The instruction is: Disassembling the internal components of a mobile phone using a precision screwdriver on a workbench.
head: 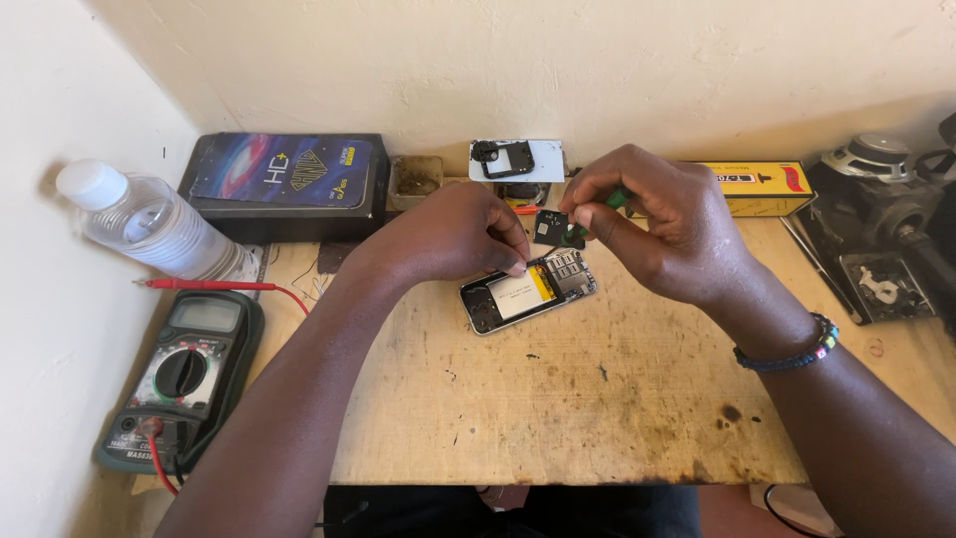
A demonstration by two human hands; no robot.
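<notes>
The opened phone (pixel 528 290) lies back-up on the wooden table (pixel 558 418), its yellow-edged battery showing. My left hand (pixel 453 234) rests its pinched fingertips on the phone's upper edge. Just above the phone, my right hand (pixel 647 219) pinches a small dark circuit piece (pixel 551 227) together with a green-handled tool (pixel 615 198). Well left of the phone sits a multimeter (pixel 184 374); a plastic bottle (pixel 149 221) lies beyond it

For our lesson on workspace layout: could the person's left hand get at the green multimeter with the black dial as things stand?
Probably yes. The left hand rests on the opened silver phone, and the green multimeter with the black dial lies on that same side. Only its thin red probe lead crosses the bare wooden table between them.
</notes>
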